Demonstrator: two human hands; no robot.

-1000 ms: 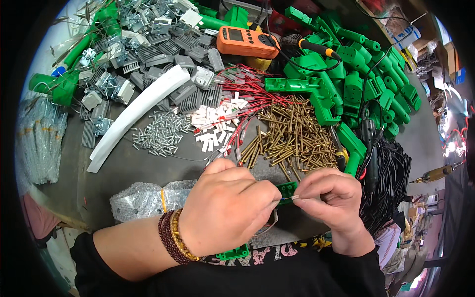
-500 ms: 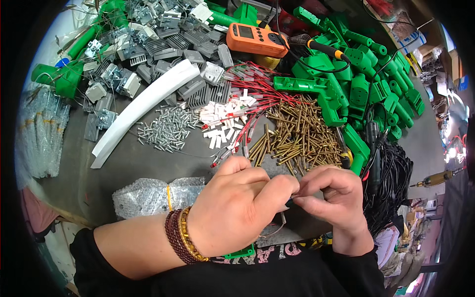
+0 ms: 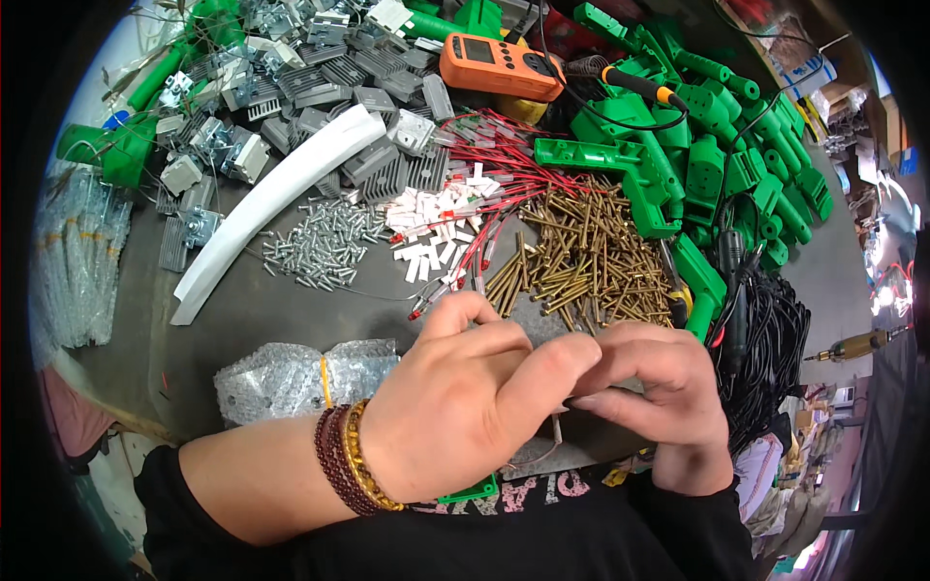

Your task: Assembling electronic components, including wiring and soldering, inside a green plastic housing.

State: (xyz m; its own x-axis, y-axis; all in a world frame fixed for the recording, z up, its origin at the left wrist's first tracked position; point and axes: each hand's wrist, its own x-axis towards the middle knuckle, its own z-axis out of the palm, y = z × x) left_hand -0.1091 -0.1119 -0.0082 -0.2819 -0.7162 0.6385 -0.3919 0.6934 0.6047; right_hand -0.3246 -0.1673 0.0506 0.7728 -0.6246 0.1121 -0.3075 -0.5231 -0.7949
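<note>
My left hand [image 3: 465,402] and my right hand [image 3: 664,397] meet fingertip to fingertip in front of my chest. Both are closed in a pinch, and the small thing between the fingertips is mostly hidden. Just beneath the fingers a thin pale wire [image 3: 555,443] curves down; which hand holds it I cannot tell. Part of a green plastic piece [image 3: 475,491] shows below my left wrist. Beyond the fingers lie a heap of long brass-coloured screws [image 3: 591,257], white sleeves [image 3: 426,232] and red-wired indicator lamps [image 3: 489,155].
Short silver screws [image 3: 325,242] lie by a curved white strip [image 3: 281,208]. Grey finned metal blocks [image 3: 329,92], an orange multimeter [image 3: 502,68] and green plastic housings [image 3: 702,165] crowd the back. Black cables [image 3: 770,349] bundle at right; bubble-wrapped packs [image 3: 276,382] sit left.
My hands stay pinched together with only slight finger movement, the left thumb reaching a little further right. The whole view has shifted slightly.
</note>
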